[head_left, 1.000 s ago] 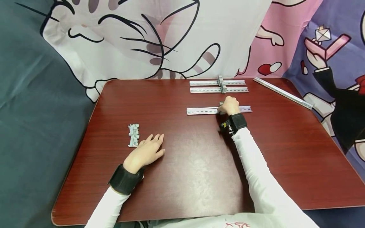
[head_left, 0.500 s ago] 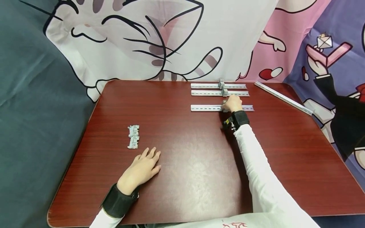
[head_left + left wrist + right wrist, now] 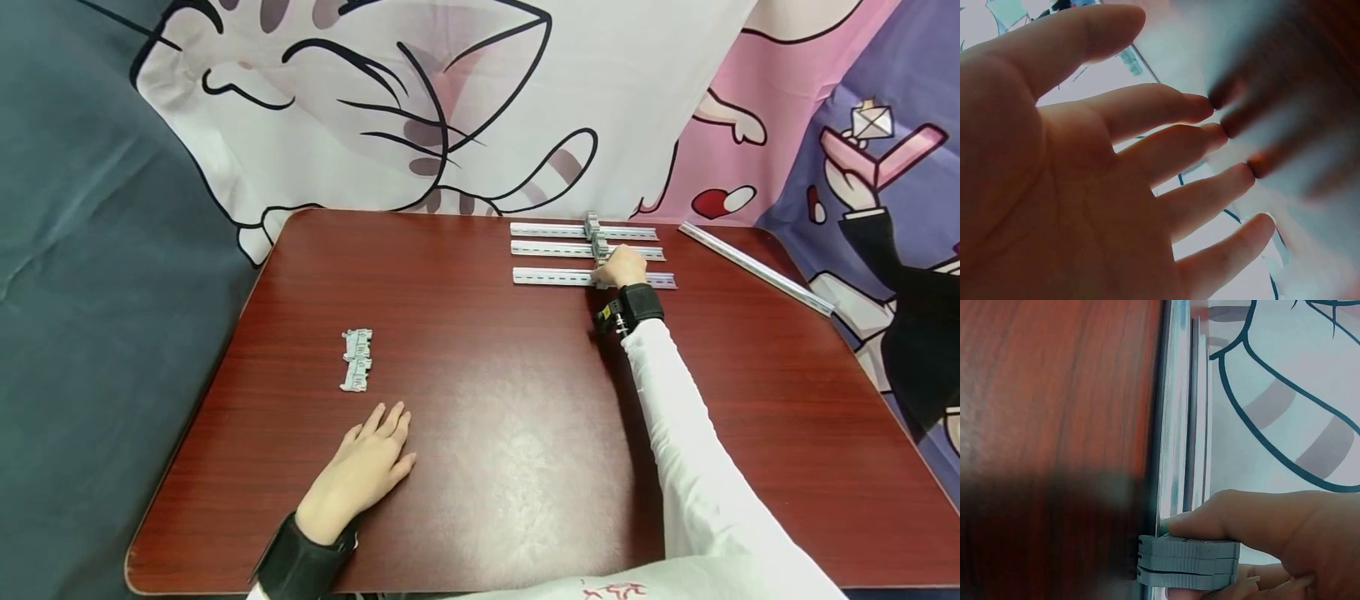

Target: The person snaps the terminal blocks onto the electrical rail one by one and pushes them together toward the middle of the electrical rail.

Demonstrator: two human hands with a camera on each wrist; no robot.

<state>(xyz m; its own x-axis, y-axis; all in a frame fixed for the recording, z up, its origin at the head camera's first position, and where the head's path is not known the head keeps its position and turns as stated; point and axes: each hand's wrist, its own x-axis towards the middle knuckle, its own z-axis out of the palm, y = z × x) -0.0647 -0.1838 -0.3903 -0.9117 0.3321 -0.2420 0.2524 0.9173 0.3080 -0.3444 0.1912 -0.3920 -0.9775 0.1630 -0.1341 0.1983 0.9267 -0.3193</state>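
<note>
My right hand pinches a pair of grey terminal blocks between thumb and fingers. They sit across the nearest slotted metal DIN rail, whose middle is partly covered by the hand. Just behind it lie a second rail and a third rail, each with grey blocks near its middle. My left hand rests on the table with its fingers spread, holding nothing; its bare palm faces the left wrist camera. Beyond its fingertips lies a short row of pale grey terminal blocks.
A longer metal rail lies at a slant along the back right of the brown table. A printed curtain hangs right behind the table's back edge.
My right hand has pushed the nearest rail back, closer to the other two, while gripping its blocks. My left hand has drawn back toward the front edge, away from the loose blocks.
</note>
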